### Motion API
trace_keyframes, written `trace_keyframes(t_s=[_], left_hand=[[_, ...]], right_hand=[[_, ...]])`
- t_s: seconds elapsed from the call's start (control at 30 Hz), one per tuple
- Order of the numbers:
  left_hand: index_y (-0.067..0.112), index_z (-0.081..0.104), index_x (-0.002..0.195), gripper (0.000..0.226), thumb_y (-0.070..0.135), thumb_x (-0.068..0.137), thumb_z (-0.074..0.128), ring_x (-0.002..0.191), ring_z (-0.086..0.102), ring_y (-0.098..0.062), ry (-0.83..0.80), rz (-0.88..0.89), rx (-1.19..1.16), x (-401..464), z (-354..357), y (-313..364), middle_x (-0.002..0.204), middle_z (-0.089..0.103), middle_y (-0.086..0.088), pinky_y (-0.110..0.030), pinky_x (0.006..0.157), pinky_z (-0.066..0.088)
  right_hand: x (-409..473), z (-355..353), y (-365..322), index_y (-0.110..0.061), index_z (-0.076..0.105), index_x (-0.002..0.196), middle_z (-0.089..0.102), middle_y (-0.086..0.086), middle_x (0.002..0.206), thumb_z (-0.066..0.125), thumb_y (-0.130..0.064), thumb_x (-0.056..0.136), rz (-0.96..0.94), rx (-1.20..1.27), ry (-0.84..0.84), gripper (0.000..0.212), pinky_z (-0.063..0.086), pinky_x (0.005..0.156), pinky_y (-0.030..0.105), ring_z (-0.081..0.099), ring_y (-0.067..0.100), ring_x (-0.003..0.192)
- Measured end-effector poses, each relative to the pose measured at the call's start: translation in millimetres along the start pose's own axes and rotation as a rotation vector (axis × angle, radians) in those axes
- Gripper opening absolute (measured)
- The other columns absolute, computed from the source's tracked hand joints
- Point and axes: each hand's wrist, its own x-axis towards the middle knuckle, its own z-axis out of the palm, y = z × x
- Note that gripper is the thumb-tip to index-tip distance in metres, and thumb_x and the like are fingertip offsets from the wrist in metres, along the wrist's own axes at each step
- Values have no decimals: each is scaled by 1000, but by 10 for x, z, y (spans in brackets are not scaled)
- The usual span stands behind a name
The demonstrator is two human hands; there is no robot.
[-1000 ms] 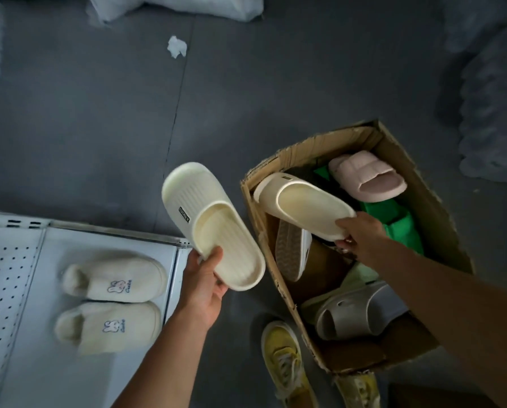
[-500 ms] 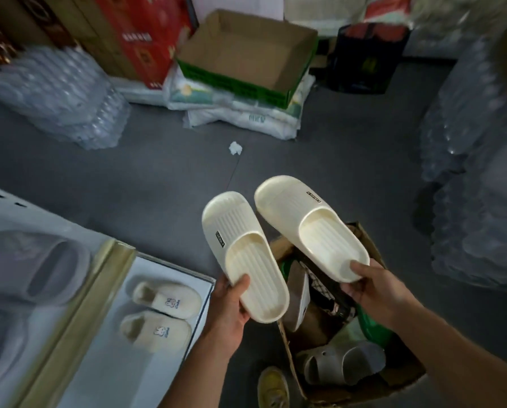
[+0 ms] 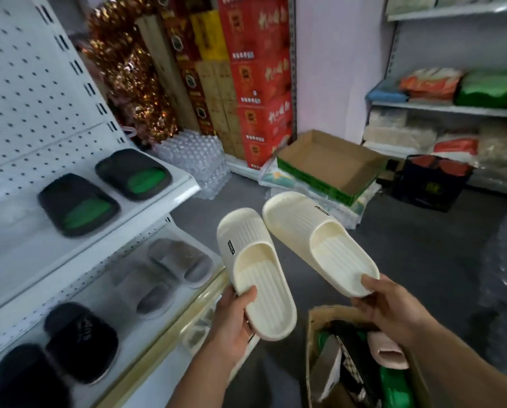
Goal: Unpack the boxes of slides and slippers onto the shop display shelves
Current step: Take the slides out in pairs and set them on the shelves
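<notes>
I see both forearms extended forward from the lower edge of the head view, each hand gripping one cream slide by its heel end.

Left hand (image 3: 233, 316): palm under the heel, thumb laid across the footbed, fingers wrapped beneath the sole. The left cream slide (image 3: 253, 269) points toe-up and away, strap uppermost, with a small dark label on its strap edge.

Right hand (image 3: 393, 309): thumb pressed on the heel rim, remaining fingers curled under the sole. The right cream slide (image 3: 320, 240) angles up and to the left, its toe higher than the toe of the left one. The two slides lie side by side, close at the straps; I cannot tell whether they touch.

Position of the held pair: in the air above the grey floor, to the right of the white display shelves (image 3: 105, 231) and above the open cardboard box (image 3: 312, 343).

Box contents visible: a pink slide (image 3: 386, 348), green items and a dark item, partly hidden by the right forearm.

Shelf contents:
- Upper tier: one pair of black slides with green footbeds (image 3: 105, 189).
- Middle tier: one pair of grey slippers (image 3: 170, 269) and one pair of black slippers (image 3: 55, 357).

An empty green-edged carton (image 3: 328, 169) sits on the floor farther back.
</notes>
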Motion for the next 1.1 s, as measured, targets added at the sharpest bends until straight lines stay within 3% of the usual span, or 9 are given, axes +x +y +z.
trace_keyframes(t_s=[0.2,0.37,0.5,0.67,0.83,0.93,0.97,1.03,1.1], left_hand=[[13,64,118,27,9,91,62,107,65,-30,101,159,9,-686,-237,622,109,74,-11,-44,88,54],[16,65,111,19,13,93,61,99,65,-29,213,250,-43,-1268,-583,1061,104,72,-11,-38,73,53],[13,64,118,26,20,93,63,99,66,-34,334,285,-101,-1671,-1001,1314,106,72,-14,-39,71,54],[9,65,115,24,21,95,61,91,66,-32,500,377,-106,-2130,-1680,1668,102,71,-14,-39,70,52],[7,62,118,24,18,98,55,92,65,-32,595,430,-70,-2546,-2473,1898,105,69,-16,-38,70,51],[4,62,116,23,16,98,54,92,64,-33,645,446,-68,-2798,-2947,1982,104,68,-17,-38,71,51],[3,63,116,24,16,97,55,91,64,-34,662,447,-64,-2870,-3101,2007,103,68,-18,-38,71,51],[3,62,115,23,15,97,55,90,62,-33,694,457,-66,-3005,-3390,2052,100,67,-18,-38,71,51],[3,61,114,21,14,97,55,89,61,-32,706,467,-75,-3119,-3641,2094,98,66,-17,-37,71,50]], right_hand=[[-393,574,-373,-8,55,118,58,18,97,48,-13,97,1,-35,-149,23,52,41,23,64,23,58],[-543,1203,-566,-3,50,130,66,11,83,50,-12,96,-1,-147,-224,35,53,44,21,65,15,49],[-604,1850,-529,-5,51,131,67,5,81,51,-13,96,-7,-274,-315,37,52,44,20,64,10,49],[-759,2629,-351,-6,57,118,67,4,73,57,-6,89,-36,-388,-455,29,50,44,19,62,10,52],[-893,3391,-53,-5,59,113,62,10,83,61,-5,88,-87,-556,-483,25,48,42,21,54,17,64],[-991,3920,226,-4,60,89,57,6,58,63,-4,88,-132,-641,-440,4,44,37,20,50,13,47],[-1025,4092,323,-5,58,82,52,5,52,64,-5,87,-149,-660,-433,8,43,36,20,47,13,43],[-1079,4426,528,-6,56,81,49,9,62,66,-9,88,-190,-709,-450,12,43,36,21,47,17,50],[-1137,4726,730,-8,60,94,55,13,80,67,-13,88,-233,-755,-479,10,46,42,25,51,23,65]])
